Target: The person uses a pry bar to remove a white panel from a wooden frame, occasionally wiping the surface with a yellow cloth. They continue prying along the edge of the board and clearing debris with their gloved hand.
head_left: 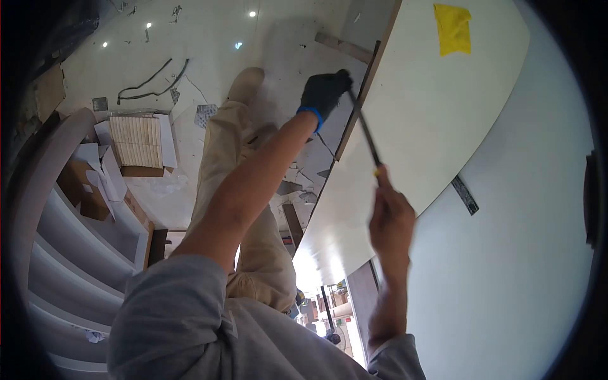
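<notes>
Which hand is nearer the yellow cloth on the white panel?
Left. Gloved left hand sits at the edge of the white panel, below-left of the yellow cloth; bare right hand is further down that edge. Both grip a thin dark tool.

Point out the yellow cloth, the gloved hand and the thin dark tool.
yellow cloth (452, 28): head view, its middle.
gloved left hand (323, 92): head view, back of glove.
thin dark tool (366, 130): head view, mid shaft.

The tool (365, 128) is a long, thin, dark stick with a bit of yellow at its near end. It is tilted and rests against the dark edge of the big white board (437, 120), held at both ends.
</notes>
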A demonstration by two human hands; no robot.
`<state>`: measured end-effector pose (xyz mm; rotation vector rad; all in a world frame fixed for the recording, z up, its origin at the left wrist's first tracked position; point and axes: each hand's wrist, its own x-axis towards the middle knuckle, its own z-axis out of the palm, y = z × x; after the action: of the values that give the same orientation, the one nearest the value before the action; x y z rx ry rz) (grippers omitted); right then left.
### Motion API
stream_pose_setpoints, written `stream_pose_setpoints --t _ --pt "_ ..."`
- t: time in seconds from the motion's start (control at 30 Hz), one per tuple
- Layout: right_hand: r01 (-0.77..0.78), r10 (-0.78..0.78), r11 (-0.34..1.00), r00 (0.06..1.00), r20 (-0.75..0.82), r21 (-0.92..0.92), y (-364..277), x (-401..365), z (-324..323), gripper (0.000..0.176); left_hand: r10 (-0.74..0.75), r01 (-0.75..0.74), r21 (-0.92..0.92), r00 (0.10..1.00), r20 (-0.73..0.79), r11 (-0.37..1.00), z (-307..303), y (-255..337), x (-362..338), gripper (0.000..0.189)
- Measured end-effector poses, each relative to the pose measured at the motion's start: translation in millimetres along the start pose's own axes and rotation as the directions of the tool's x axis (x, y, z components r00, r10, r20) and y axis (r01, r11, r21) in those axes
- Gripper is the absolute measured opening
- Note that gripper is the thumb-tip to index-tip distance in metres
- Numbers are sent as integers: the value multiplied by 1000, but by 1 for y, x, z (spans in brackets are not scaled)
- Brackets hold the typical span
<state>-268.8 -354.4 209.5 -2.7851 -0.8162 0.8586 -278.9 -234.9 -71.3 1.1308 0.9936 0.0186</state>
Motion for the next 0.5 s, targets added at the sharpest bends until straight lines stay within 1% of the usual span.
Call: stream_pose_setpoints --t 0.03,0.07,0.1,0.13,0.17,0.2,0.23,0.27,0.3,0.33,0.37,0.4,0.43,0.47,0.5 --pt "25 -22 998 998 -58 53 -2 1 -17 36 37 -36 18 999 -8 999 -2 50 -12 42" --pt "-31 31 999 999 -25 24 -10 4 -35 37 17 -15 39 999 -35 999 -3 81 -19 41" --pt "-89 90 996 996 9 -11 -17 3 -49 38 4 -1 109 999 -32 994 -1 73 -25 41" --pt "-62 62 998 998 5 2 -14 5 -38 38 18 -11 176 999 -39 984 2 59 -19 40" --pt "6 -2 995 999 -40 102 11 0 -3 38 57 -43 240 997 -50 970 4 46 -4 40" --pt "-27 28 999 999 38 -28 4 8 11 37 327 -293 654 942 73 698 3 2 8 44" --pt "-60 80 986 989 121 -159 -8 12 22 37 189 -182 535 981 43 825 -1 -30 14 45" --pt "-67 92 984 985 148 -167 -9 10 24 37 28 -44 401 999 46 915 -5 -59 12 46" --pt "-73 103 981 980 171 -177 -9 10 25 36 -130 107 259 989 73 960 -7 -68 11 47" --pt "-65 99 980 979 178 -186 -9 18 27 36 -55 25 299 994 92 954 -9 -38 12 48" --pt "-41 51 994 995 89 -103 -5 28 17 36 27 -62 337 994 107 940 -8 -9 14 49" --pt "-20 20 1000 1000 16 -21 -2 27 -6 36 85 -128 375 988 129 918 -9 27 12 50" --pt "-6 8 998 999 -39 61 -5 25 -27 36 89 -107 327 994 70 939 -8 65 12 50" --pt "-49 49 999 999 -21 14 -19 31 -49 35 84 -86 277 996 17 957 -4 105 12 51" --pt "-81 80 996 997 -19 -36 -28 42 -63 35 94 -82 224 995 -41 971 -1 126 14 51"
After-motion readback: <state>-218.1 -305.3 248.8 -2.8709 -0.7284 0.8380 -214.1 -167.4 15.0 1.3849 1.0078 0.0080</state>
